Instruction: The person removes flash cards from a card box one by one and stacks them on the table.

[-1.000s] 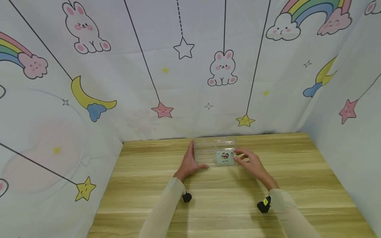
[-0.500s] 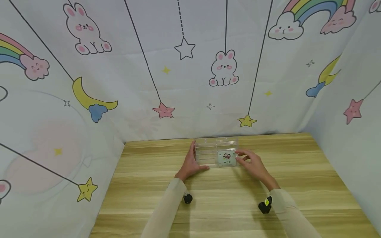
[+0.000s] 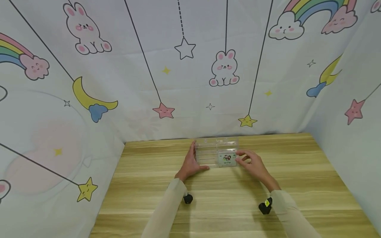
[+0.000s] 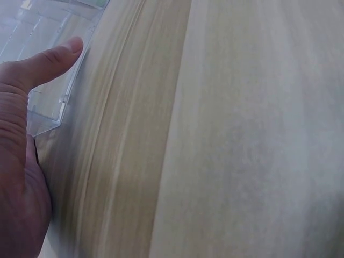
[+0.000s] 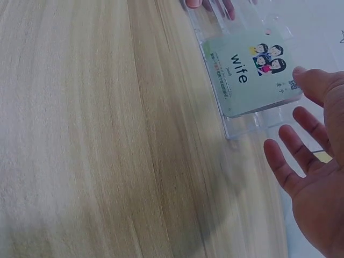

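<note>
A clear plastic rack with tiered compartments stands at the back of the table. My left hand holds its left side, with the thumb along the front edge; in the left wrist view the thumb lies over the rack's front. Pale green flashcards, the front one reading "wife" with a drawn family, lean in the lower right compartment. My right hand pinches their right edge. In the right wrist view the thumb touches the card's corner, other fingers spread below; the index finger is hidden there.
The wood-grain table extends in front of the rack. A white cloth printed with rabbits and stars hangs right behind it and along both sides. Small black cameras sit at both wrists.
The front card's face has dropped very slightly in the rack during the last half second. Both hands keep almost the same places; the head view has shifted a little.
</note>
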Tool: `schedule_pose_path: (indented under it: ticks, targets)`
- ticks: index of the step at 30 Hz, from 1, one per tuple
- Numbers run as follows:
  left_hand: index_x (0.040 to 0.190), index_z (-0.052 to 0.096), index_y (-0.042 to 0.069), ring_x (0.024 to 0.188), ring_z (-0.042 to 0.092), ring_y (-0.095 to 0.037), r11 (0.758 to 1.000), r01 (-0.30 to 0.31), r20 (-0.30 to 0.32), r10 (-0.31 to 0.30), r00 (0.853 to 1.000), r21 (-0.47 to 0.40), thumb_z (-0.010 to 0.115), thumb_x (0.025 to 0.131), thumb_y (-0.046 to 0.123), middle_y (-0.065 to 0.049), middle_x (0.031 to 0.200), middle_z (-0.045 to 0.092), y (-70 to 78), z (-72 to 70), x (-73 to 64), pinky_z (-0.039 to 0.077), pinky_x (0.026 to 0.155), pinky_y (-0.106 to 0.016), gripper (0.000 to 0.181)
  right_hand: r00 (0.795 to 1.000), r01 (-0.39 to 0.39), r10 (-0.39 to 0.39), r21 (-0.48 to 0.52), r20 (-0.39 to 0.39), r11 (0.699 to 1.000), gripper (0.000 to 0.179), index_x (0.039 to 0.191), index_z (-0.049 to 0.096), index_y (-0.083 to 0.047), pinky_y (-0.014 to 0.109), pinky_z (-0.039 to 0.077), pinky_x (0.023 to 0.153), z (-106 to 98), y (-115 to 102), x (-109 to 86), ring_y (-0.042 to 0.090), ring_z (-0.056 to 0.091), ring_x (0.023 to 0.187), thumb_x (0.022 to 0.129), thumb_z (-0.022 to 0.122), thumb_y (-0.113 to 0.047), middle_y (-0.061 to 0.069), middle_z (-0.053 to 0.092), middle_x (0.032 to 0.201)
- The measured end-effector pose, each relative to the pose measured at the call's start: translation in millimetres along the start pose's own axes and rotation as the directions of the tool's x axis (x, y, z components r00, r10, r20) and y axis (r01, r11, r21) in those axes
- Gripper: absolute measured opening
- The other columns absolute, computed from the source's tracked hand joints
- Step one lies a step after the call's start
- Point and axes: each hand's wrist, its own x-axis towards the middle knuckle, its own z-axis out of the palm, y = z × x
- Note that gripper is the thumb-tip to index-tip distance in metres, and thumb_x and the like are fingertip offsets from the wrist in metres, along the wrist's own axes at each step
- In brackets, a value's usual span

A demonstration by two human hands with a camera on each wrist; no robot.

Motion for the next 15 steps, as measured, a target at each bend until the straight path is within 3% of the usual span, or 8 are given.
schedule_pose_path:
  ticks: [4, 15]
  targets:
    - [0.167, 0.000, 0.023, 0.155, 0.023, -0.023, 1.000, 0.003, -0.006, -0.003, 1.000, -0.009, 0.102, 0.067, 0.029, -0.013, 0.171, 0.018, -1.0, 0.0, -0.1, 0.029, 0.122, -0.035, 0.143, 1.000, 0.012, -0.011, 0.024, -0.026, 1.000, 0.024, 0.118, 0.072, -0.009, 0.029, 0.059, 0.076, 2, 1, 0.8, 0.025, 0.066, 0.096, 0.096, 0.078, -0.019, 0.010, 0.068, 0.116]
    - [0.168, 0.001, 0.023, 0.155, 0.024, -0.024, 1.000, -0.011, -0.011, 0.011, 1.000, -0.024, 0.101, 0.068, 0.028, -0.013, 0.171, 0.018, 1.4, -0.1, -1.7, 0.029, 0.122, -0.037, 0.140, 0.999, 0.025, -0.024, 0.042, -0.027, 0.999, 0.012, 0.103, 0.069, -0.007, 0.033, 0.059, 0.075, 10, -2, 1.4, 0.028, 0.068, 0.095, 0.095, 0.077, -0.008, 0.012, 0.071, 0.109]
